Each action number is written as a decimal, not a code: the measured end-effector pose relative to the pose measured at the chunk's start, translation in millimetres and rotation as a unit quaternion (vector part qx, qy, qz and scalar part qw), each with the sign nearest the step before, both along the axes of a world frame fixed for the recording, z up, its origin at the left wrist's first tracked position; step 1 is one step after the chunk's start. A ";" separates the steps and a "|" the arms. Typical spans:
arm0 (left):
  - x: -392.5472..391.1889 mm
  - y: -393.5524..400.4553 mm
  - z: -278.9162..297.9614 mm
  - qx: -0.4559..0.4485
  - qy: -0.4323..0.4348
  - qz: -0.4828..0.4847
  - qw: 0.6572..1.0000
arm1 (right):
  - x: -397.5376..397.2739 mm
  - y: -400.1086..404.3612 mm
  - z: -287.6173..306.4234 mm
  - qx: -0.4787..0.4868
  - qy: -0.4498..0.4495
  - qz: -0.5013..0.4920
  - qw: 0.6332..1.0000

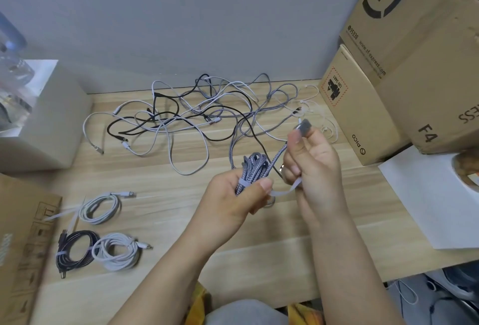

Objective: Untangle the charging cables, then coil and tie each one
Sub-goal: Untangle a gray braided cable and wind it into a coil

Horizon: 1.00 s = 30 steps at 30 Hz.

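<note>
- Nearest the camera, three tied coils lie on the tabletop, well left of the hands: a black coil touching a white coil, and another white coil just beyond them.
- Left hand grips the grey braided bundle above the tabletop, thumb pressed across it.
- A white tie strap wraps the bundle and runs right from it.
- Right hand, just right of the bundle, pinches the strap's free end in its lower fingers; index and thumb hold the grey plug up.
- Beyond the bundle sprawls the tangle of cables, black, white and grey.
- Right of the bundle stand cardboard boxes.
</note>
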State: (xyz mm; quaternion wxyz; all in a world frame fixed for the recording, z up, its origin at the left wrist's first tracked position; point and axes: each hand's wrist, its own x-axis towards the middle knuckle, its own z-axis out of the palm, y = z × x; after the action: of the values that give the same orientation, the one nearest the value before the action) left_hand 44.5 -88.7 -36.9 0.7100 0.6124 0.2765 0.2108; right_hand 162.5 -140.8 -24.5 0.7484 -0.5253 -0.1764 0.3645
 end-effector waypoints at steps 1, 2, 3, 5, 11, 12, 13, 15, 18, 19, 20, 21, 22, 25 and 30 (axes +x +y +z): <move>0.4 -0.7 0.7 -0.008 -0.016 0.017 1.000 | -2.4 1.2 -2.4 -0.020 0.007 0.005 1.000; 0.9 -0.5 1.3 -0.011 -0.031 0.027 0.999 | -5.0 2.2 -5.7 -0.048 0.008 0.014 0.999; 1.6 -0.2 1.2 -0.013 -0.043 0.030 0.999 | -7.3 3.4 -8.9 -0.078 0.006 0.027 0.997; 1.3 -0.2 1.0 -0.013 -0.057 0.029 0.998 | -9.7 5.9 -12.9 -0.126 0.011 0.040 0.991; -0.5 2.1 -4.3 -0.071 -0.073 0.016 0.995 | -12.8 7.2 -18.0 -0.139 -0.063 -0.009 0.988; 0.3 3.2 -6.2 -0.100 -0.080 0.015 0.992 | -14.3 5.8 -15.4 -0.128 -0.104 -0.004 0.986; 1.0 4.4 -7.5 -0.133 -0.090 0.018 0.987 | -16.8 4.3 -9.6 -0.114 -0.132 0.013 0.985; 2.4 7.1 -10.7 -0.180 -0.111 0.023 0.977 | -19.4 -0.6 5.0 -0.074 -0.120 0.067 0.988; 4.7 7.3 -17.8 -0.211 -0.135 0.017 0.968 | -17.6 -7.6 20.6 0.003 -0.031 0.152 0.988; 6.0 5.8 -18.9 -0.221 -0.141 0.007 0.965 | -15.8 -8.5 21.0 0.017 -0.020 0.158 0.987; 7.7 4.2 -18.1 -0.233 -0.145 0.000 0.962 | -14.0 -9.0 20.3 0.029 -0.007 0.154 0.988; 9.5 1.9 -16.3 -0.241 -0.147 -0.002 0.959 | -12.8 -9.6 19.8 0.048 0.013 0.149 0.988; 10.6 -0.6 -13.8 -0.245 -0.149 -0.001 0.958 | -12.6 -9.9 20.1 0.074 0.041 0.143 0.986; 12.2 -5.8 -3.2 -0.244 -0.150 0.019 0.958 | -13.9 -11.5 23.1 0.139 0.119 0.118 0.976; 14.2 -11.0 13.3 -0.214 -0.139 0.045 0.966 | -13.6 -11.5 21.4 0.148 0.179 0.056 0.971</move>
State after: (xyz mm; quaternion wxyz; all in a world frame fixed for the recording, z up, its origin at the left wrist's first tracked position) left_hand 58.7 -99.7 -23.6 0.8460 0.3976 0.2406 0.2615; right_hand 148.9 -152.3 -3.1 0.8159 -0.3240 -0.1203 0.4635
